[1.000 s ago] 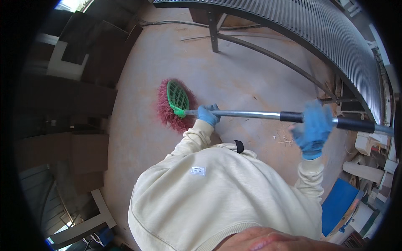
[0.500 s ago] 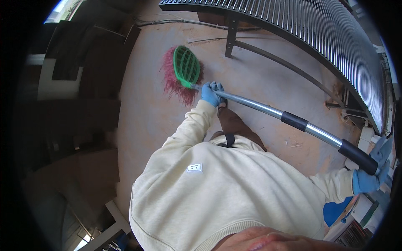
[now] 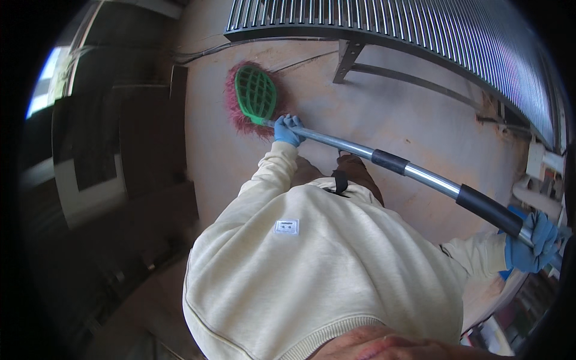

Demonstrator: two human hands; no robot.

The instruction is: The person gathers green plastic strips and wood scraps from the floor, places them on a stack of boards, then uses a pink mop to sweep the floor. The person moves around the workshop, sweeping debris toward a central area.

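Observation:
A long broom (image 3: 429,177) slants across in front of my body. Its head (image 3: 256,93) is a green openwork oval with shaggy pink-red bristles around it, at the upper left over the floor. My left hand (image 3: 289,130), in a blue glove, is wrapped round the metal pole just below that head. At the far right, my right hand (image 3: 534,242), also gloved in blue, is closed round the pole's bare metal end, past a black grip sleeve (image 3: 489,209). Whether the bristles touch the floor cannot be made out.
A metal roller conveyor (image 3: 384,15) on dark legs spans the upper right. Cables (image 3: 210,53) run along the dusty floor (image 3: 324,66) behind the broom head. Dark, blurred panels (image 3: 90,156) fill the left side. White pipe-like parts (image 3: 537,180) stand near my right hand.
My right hand's fingers, spread before, have closed round the end of the pole. The broom and my left hand have shifted slightly left in view, and the surroundings have turned with the camera.

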